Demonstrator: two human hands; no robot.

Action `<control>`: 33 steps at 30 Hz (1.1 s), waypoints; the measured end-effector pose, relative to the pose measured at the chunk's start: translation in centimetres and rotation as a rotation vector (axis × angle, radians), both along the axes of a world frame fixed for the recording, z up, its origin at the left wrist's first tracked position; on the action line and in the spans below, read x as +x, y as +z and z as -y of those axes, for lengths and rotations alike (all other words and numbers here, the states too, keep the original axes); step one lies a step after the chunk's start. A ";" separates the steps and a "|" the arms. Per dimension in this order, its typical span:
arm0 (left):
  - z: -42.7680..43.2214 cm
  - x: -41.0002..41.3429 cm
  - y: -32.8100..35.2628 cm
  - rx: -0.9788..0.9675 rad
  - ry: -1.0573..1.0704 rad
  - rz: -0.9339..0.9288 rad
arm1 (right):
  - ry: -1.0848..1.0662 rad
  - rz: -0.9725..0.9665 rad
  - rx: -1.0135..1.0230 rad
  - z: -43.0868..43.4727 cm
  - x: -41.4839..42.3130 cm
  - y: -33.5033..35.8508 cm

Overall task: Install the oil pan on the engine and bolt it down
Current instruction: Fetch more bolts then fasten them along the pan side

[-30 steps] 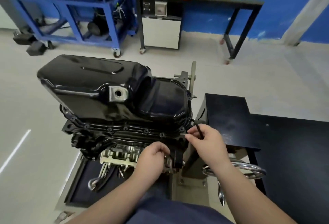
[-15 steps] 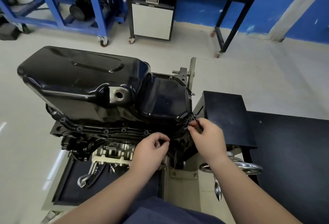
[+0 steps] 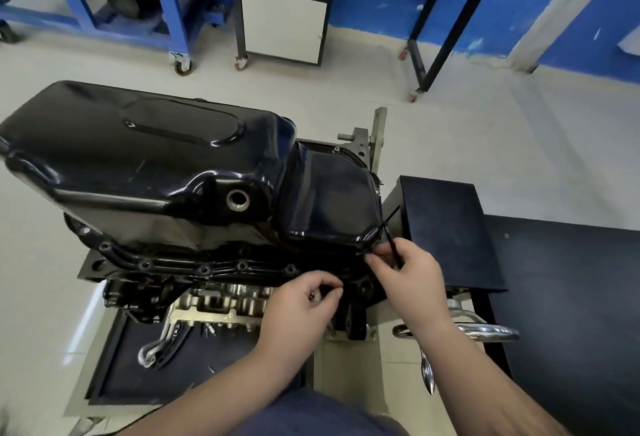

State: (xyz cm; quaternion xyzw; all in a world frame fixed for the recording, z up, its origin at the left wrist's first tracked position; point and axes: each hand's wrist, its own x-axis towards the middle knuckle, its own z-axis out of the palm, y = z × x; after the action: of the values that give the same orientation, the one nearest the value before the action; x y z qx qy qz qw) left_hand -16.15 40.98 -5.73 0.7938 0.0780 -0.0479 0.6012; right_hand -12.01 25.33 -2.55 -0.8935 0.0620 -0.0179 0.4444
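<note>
A glossy black oil pan [image 3: 156, 172] sits upside-up on the inverted engine block [image 3: 194, 304], its flange lined with several bolt holes along the near edge. An open drain hole [image 3: 238, 199] shows on its side. My right hand [image 3: 405, 274] pinches a thin black hex key [image 3: 390, 239] at the pan's near right corner. My left hand [image 3: 301, 311] is curled just below the flange, fingertips pinched together on something small; what it is I cannot tell.
The engine hangs on a stand with a chrome handwheel [image 3: 485, 330] at the right. A black bench [image 3: 568, 297] and black box [image 3: 446, 227] stand to the right. Blue racks [image 3: 173, 2] and a wheeled cabinet [image 3: 282, 19] line the back wall.
The view has dropped closer to the engine. My right hand has moved up to the pan's right corner with the hex key. My left hand rose slightly toward the flange.
</note>
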 end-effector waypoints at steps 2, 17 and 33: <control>1.0 0.1 0.2 0.000 0.035 0.019 | 0.020 -0.022 0.032 0.1 0.3 -0.1; 8.7 0.7 1.5 0.214 0.443 0.033 | 0.214 -0.332 0.366 2.4 1.9 0.7; 10.6 1.5 1.1 0.276 0.641 0.036 | 0.279 -0.494 0.331 2.8 3.1 2.1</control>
State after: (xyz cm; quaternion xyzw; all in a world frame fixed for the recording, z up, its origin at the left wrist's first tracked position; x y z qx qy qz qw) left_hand -14.66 30.38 -4.62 0.8035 0.3185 0.1684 0.4739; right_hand -8.93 22.56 -0.45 -0.7863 0.0468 0.2708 0.5534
